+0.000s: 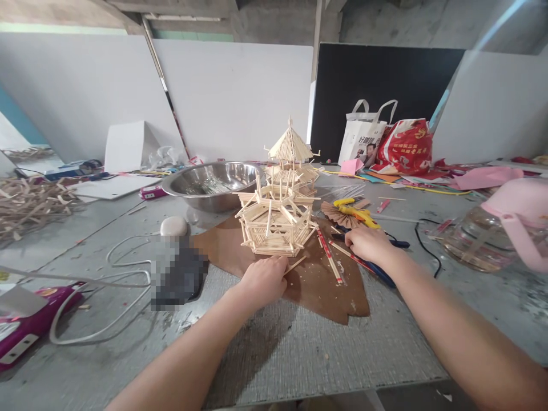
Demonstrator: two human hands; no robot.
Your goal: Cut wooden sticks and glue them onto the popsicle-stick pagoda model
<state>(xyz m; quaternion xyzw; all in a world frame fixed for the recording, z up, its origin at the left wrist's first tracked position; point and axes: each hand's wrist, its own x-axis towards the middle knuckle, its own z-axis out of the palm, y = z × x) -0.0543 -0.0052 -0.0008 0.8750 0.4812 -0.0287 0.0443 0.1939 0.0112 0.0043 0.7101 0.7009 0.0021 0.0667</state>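
Observation:
A pavilion model of thin wooden sticks (pixel 278 222) stands on a brown sheet (pixel 257 251), its lower tier toward me. Close in front of its base is my left hand (pixel 264 278), closed, with a short wooden stick (pixel 296 264) jutting out at the fingertips. To the right, my right hand (pixel 369 245) is closed at the head of blue-handled pliers (pixel 382 274); its fingertips are partly hidden. A yellow glue gun (pixel 363 217) lies just behind that hand. Red-and-wood sticks (pixel 329 257) lie on the sheet between the hands.
A steel bowl (pixel 205 200) stands behind on the left. White cables, a blurred dark object (pixel 184 271) and a purple power strip (pixel 38 319) lie left. A pink-lidded jug (pixel 483 240) stands right. Two bags (pixel 405 145) are at the back.

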